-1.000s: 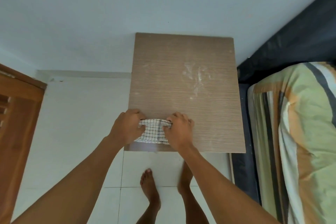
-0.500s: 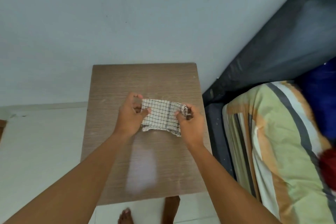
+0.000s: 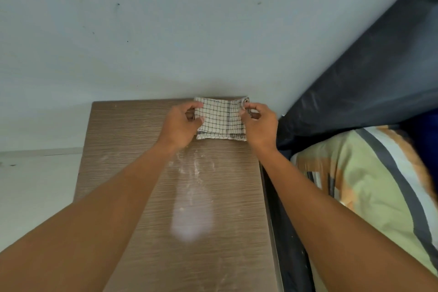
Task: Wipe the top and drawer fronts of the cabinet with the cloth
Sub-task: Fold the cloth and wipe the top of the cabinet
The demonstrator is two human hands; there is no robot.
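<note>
On the near part of the brown cabinet top (image 3: 147,232), white dusty smears remain, so wiping seems barely begun. Farther back, by the wall, the left hand (image 3: 179,125) and right hand (image 3: 259,124) each pinch an end of the folded checked cloth (image 3: 221,119); next it probably needs pressing flat and drawing toward the smears.

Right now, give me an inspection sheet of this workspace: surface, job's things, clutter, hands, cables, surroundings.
Surface: wood-grain cabinet top, whitish smears across its middle.
Job's things: checked cloth, folded, at the top's far right corner by the wall; drawer fronts not in view.
Clutter: nothing seen.
Hands: left hand pinches the cloth's left edge, right hand its right edge.
Cables: nothing seen.
Surroundings: pale wall behind, dark bed side and striped bedding to the right, pale floor to the left.
</note>
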